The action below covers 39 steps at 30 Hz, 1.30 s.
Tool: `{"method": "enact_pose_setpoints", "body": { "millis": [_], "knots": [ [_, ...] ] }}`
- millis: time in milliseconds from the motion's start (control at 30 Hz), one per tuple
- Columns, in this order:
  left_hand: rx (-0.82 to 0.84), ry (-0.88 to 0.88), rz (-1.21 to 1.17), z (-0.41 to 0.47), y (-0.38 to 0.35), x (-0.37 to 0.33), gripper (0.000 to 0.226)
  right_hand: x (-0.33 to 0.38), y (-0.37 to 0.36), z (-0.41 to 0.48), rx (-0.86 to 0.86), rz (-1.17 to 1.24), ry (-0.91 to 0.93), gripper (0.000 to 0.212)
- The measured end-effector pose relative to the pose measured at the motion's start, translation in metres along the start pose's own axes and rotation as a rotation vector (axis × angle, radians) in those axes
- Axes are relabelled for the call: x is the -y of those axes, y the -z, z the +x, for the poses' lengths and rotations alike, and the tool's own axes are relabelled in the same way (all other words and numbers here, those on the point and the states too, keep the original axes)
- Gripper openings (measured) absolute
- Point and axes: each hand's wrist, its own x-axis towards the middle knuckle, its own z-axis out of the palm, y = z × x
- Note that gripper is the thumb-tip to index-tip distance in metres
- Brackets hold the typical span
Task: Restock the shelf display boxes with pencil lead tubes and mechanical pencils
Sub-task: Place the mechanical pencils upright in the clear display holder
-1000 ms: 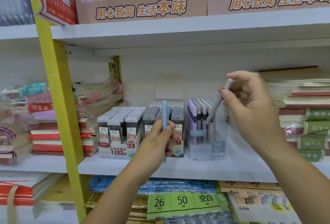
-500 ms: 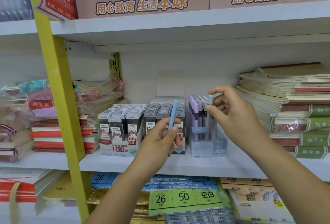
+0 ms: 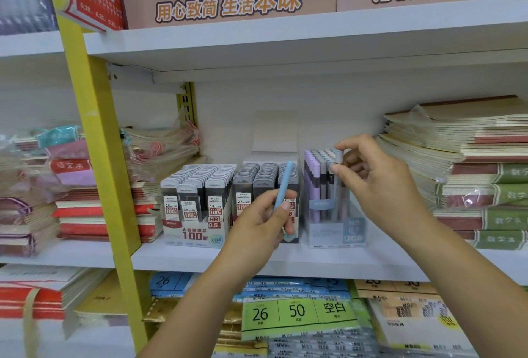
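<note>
Two bare forearms, no sleeves, short fingernails

On the white shelf (image 3: 328, 265), two lead-tube display boxes (image 3: 197, 206) (image 3: 265, 197) are set left of the clear pencil box (image 3: 334, 223); notebook stacks (image 3: 468, 175) are piled right of it.

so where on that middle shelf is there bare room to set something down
Bare strip of shelf along the front edge, before the lead-tube boxes and pencil box. A small gap sits between pencil box and green notebooks. Left of the yellow post is crowded with notebook stacks.
</note>
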Motion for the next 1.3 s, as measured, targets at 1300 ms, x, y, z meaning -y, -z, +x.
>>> {"method": "enact_pose_setpoints", "body": {
  "millis": [1300],
  "knots": [
    [-0.047,-0.094,-0.060,-0.007,-0.029,-0.029,0.026,0.021,0.029,-0.037,0.548,0.241,-0.298,0.019]
  ]
}}
